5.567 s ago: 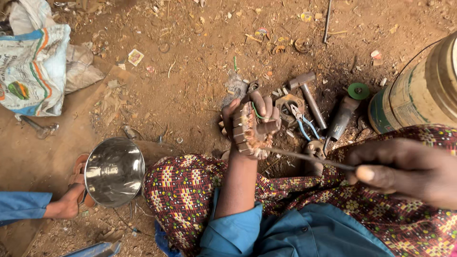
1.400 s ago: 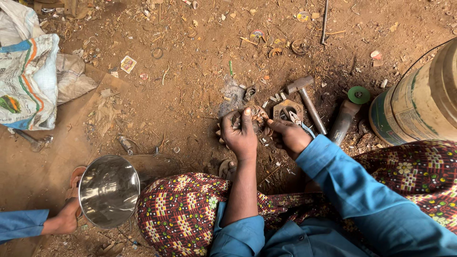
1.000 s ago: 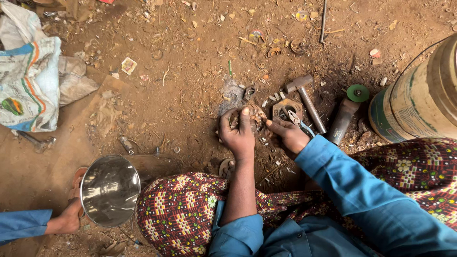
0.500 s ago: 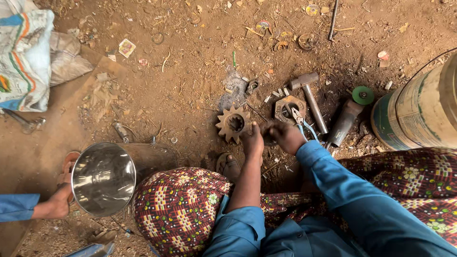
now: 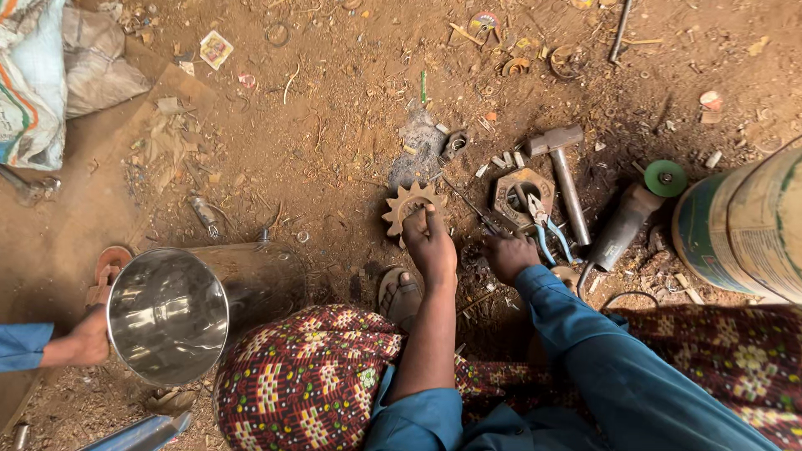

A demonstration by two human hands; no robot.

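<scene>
Rusty toothed gear [image 5: 408, 207] lies flat on the dirt ground [image 5: 334, 125] just ahead of the knees; left hand [image 5: 432, 244] rests on its near edge with one finger stretched across the rim, not clenched, while right hand [image 5: 510, 253] sits close beside, fingers pinched on a thin metal rod [image 5: 469, 205]. Right of the gear: hexagonal nut [image 5: 523, 194], blue-handled pliers [image 5: 547, 234], hammer [image 5: 561, 173], angle grinder [image 5: 635, 219] with green disc, then a green-and-tan labelled drum [image 5: 743, 227] at frame edge. Far left, another person's hand [image 5: 88, 338] holds a shiny steel pot [image 5: 167, 316]; a white printed sack [image 5: 33, 83] with orange and green stripes lies top left.
</scene>
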